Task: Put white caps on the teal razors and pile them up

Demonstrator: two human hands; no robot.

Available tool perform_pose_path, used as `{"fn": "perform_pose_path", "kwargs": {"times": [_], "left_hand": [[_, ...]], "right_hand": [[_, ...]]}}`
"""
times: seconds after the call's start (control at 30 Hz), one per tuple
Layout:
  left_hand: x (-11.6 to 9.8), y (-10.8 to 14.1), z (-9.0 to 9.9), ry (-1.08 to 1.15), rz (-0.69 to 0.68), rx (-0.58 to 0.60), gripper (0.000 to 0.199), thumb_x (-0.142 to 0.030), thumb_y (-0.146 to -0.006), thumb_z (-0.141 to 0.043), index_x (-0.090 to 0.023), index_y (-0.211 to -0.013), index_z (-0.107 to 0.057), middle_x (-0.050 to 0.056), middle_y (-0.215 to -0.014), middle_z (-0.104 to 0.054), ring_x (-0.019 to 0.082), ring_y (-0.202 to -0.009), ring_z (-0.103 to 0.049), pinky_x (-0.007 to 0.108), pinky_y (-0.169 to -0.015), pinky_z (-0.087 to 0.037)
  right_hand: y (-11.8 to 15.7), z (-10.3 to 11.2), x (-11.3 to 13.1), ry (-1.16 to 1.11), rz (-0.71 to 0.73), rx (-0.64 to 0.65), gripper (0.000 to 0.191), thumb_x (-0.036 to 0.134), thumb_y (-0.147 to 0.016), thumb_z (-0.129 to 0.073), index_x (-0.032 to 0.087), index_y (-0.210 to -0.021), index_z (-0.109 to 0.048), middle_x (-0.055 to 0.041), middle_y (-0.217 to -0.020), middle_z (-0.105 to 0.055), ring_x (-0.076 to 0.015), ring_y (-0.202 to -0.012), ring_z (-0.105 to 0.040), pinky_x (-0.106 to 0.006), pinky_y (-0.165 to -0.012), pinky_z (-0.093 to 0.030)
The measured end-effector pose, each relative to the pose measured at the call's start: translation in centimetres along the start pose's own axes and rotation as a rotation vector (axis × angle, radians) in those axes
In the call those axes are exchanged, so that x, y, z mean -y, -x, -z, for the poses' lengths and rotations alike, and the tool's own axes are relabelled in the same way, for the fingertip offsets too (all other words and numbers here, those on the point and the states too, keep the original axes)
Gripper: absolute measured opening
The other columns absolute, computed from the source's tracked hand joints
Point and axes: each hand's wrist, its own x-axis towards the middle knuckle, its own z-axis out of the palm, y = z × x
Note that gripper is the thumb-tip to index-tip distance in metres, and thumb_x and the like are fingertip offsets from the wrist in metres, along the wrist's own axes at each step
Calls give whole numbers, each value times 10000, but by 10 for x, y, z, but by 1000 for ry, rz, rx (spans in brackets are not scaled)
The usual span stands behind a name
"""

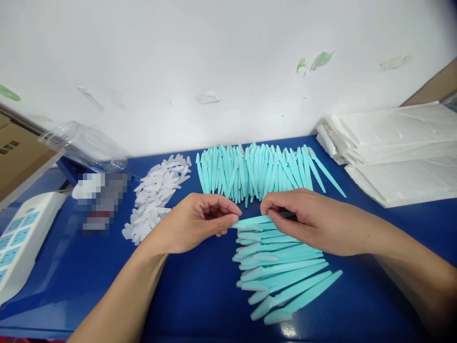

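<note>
Between my two hands is a turquoise eyebrow razor [254,220], held level. My left hand [205,221] is closed in a pinch at its blade end; whether a cap is between those fingertips is hidden. My right hand [303,216] grips the handle with thumb and bent fingers. Just below lies a row of similar razors [282,272], blade ends to the left, handles to the right. Behind my hands spreads a wide pile of more turquoise razors [250,169]. Left of that pile is a heap of small translucent white caps [155,197].
A clear plastic jar [84,145] lies on its side at the back left. A white power strip [26,238] is on the left of the blue table [200,295]. White plastic-wrapped packs [403,152] are stacked back right, against the wall [228,57]. A cardboard box [21,147] stands far left.
</note>
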Motion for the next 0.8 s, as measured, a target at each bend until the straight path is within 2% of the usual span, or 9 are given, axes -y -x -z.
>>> {"fn": "perform_pose_path", "kwargs": {"times": [0.1,0.23,0.43,0.57,0.67,0.73,0.8], "left_hand": [[0,1,-3,-65,-10,3,216,-427,-947,-766,-241,-1044,-817,-6,-755,-743,141,-680,-660,230,-599,-506],[-2,4,-11,-259,-81,73,203,-410,-961,-741,-248,-1036,-836,10,-817,-789,174,-727,-691,266,-640,-522],[0,4,-35,-389,-253,114,156,-296,-996,-700,-237,-1022,-841,3,-844,-778,136,-707,-676,253,-653,-501],[-1,3,-37,-416,-288,113,169,-318,-1004,-696,-229,-991,-839,29,-949,-769,127,-695,-650,264,-611,-469],[-6,6,-22,-418,-295,-6,197,-362,-997,-712,-233,-905,-829,17,-885,-750,125,-670,-620,266,-585,-443],[-8,10,-2,-445,-283,-162,249,-410,-981,-728,-231,-827,-809,0,-765,-707,134,-662,-595,266,-590,-433],[-7,15,21,-467,-235,-382,304,-483,-950,-749,-214,-814,-786,-4,-729,-684,141,-656,-554,267,-586,-419]], "right_hand": [[1,3,3,28,-29,20,224,335,-1091,-461,248,-935,-595,47,-673,-495,-143,-578,-408,-306,-560,-304],[6,7,-2,105,-43,92,206,319,-1058,-502,240,-923,-637,0,-756,-614,-176,-676,-516,-320,-626,-335],[17,9,-12,177,-80,195,218,279,-993,-571,238,-796,-655,-35,-839,-704,-236,-830,-605,-352,-708,-384],[22,10,-13,174,-99,187,267,343,-991,-609,236,-757,-681,-48,-904,-712,-241,-858,-633,-365,-727,-404],[15,13,-11,184,-189,82,296,483,-986,-628,251,-828,-724,-31,-834,-711,-216,-741,-622,-358,-663,-397],[0,15,-8,212,-294,-88,390,550,-999,-586,242,-788,-700,-16,-704,-671,-196,-631,-579,-358,-616,-380],[-24,16,-5,263,-338,-302,416,565,-1001,-575,228,-774,-663,-29,-709,-683,-215,-686,-617,-366,-655,-411]]}}
